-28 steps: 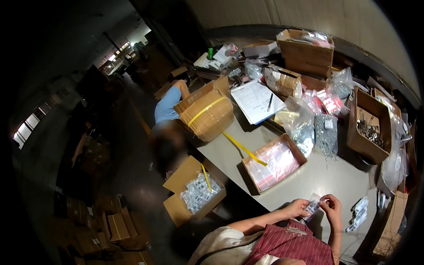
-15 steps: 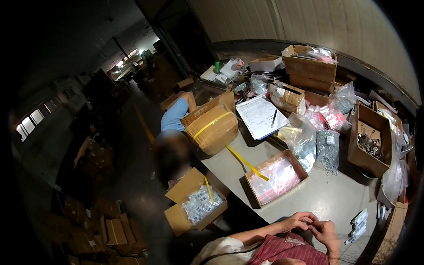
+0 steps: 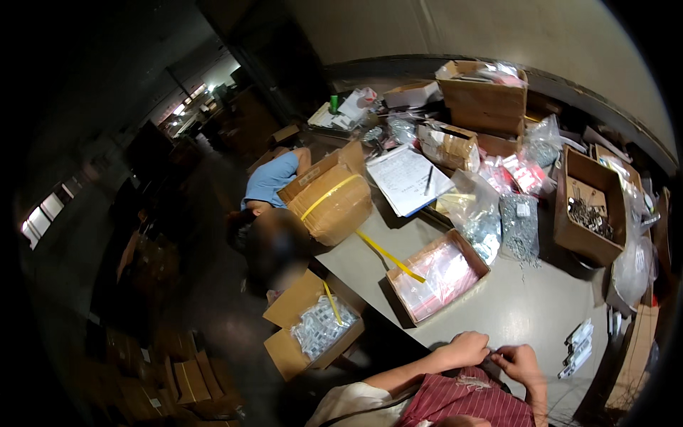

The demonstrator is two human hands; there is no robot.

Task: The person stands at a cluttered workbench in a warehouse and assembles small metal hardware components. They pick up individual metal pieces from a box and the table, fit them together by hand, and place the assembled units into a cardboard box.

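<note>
Meeting at the near edge of the tabletop (image 3: 526,313), both hands sit close to the body above a red striped garment (image 3: 462,402). Left hand (image 3: 466,349): forearm bare, entering from the lower left, fist loosely curled, fingers pressed together toward the right hand. Right hand (image 3: 521,363): wrist bent inward, fingers bunched and pointing at the left hand. The two sets of fingertips nearly touch; whatever small item lies between them is too small to make out, so whether they pinch anything cannot be told.

Nearby stock: open cardboard box of pink-tinted clear bags (image 3: 440,274), just beyond the hands; small white packets (image 3: 578,349) to the right, near the tabletop edge; box of dark metal parts (image 3: 587,210) further right; taped carton with yellow strap (image 3: 333,199) at the far left; clipboard with paper and pen (image 3: 409,178) behind it.
</note>
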